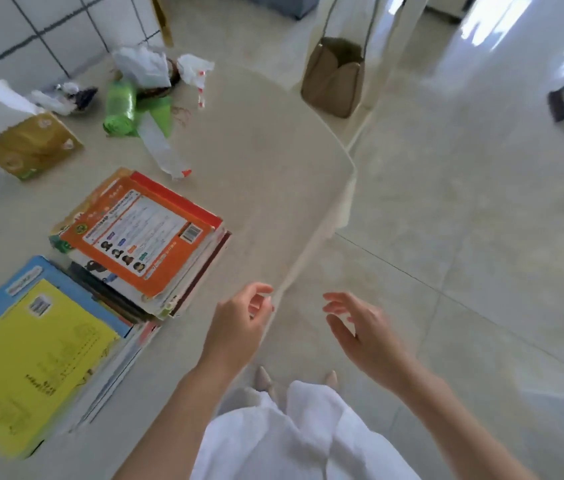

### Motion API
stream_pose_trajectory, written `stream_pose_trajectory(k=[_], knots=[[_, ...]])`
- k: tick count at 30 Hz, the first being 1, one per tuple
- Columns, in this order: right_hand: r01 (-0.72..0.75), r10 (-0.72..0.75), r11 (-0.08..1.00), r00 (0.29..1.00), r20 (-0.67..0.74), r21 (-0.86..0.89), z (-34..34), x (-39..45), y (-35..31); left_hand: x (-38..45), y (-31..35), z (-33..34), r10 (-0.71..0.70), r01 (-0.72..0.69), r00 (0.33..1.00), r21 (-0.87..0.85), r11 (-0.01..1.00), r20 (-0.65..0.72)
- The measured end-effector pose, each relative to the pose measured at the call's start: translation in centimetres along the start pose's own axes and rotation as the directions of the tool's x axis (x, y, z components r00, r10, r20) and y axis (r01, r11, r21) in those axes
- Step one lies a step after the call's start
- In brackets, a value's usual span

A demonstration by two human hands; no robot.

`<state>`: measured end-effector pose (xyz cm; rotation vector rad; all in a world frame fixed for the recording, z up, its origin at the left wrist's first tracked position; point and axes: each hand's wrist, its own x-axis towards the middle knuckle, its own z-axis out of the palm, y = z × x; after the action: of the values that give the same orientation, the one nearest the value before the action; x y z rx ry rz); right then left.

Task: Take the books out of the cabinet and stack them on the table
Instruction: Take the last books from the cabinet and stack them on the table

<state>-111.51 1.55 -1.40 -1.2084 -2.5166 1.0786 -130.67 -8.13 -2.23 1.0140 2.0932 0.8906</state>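
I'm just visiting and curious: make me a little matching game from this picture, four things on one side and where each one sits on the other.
Things:
1. orange book
2. yellow book
3. brown bag
4. green roll

Places:
A. on top of the stack nearest the camera, lower left
B. beyond the table's far edge
C. on top of the stack further along the table
D. on the table beside the crumpled white plastic

Pairs: 1-C, 2-A, 3-B, 4-D
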Motion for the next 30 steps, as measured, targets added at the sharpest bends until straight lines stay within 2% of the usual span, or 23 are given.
stream_pose_trajectory(k=[3, 7, 12, 16, 19, 22, 24, 30], knots=[[-0.12, 0.12, 0.993, 0.991, -0.066, 0.003, -1.4, -4.0, 2.4, -0.4, 2.0, 2.9, 0.079, -0.087, 0.987, 0.047, 0.995, 0.142], [-0.288, 0.296, 0.955, 0.934, -0.2, 0.068, -3.2, -9.7, 6.0, -0.9, 5.4, 8.3, 0.179, -0.213, 0.933, 0.08, 0.974, 0.311], [-0.487, 0.513, 0.858, 0.804, -0.301, 0.163, -5.5, -18.4, 11.1, -2.4, 10.5, 17.1, 0.282, -0.37, 0.832, 0.1, 0.924, 0.478], [-0.599, 0.672, 0.741, 0.658, -0.341, 0.304, -8.1, -25.9, 15.9, -5.6, 15.1, 25.7, 0.351, -0.47, 0.742, 0.07, 0.88, 0.571], [-0.631, 0.738, 0.674, 0.562, -0.372, 0.384, -10.5, -31.4, 19.6, -9.4, 18.7, 32.9, 0.36, -0.477, 0.679, 0.011, 0.879, 0.639], [-0.647, 0.769, 0.639, 0.509, -0.387, 0.416, -12.7, -34.7, 21.9, -12.0, 21.1, 37.8, 0.387, -0.487, 0.631, -0.046, 0.872, 0.672], [-0.658, 0.8, 0.597, 0.445, -0.403, 0.458, -14.3, -37.7, 23.8, -13.9, 23.1, 41.5, 0.405, -0.502, 0.573, -0.085, 0.86, 0.712], [-0.645, 0.853, 0.511, 0.302, -0.425, 0.568, -18.1, -42.7, 28.5, -16.1, 29.2, 49.5, 0.422, -0.531, 0.448, -0.145, 0.835, 0.788]])
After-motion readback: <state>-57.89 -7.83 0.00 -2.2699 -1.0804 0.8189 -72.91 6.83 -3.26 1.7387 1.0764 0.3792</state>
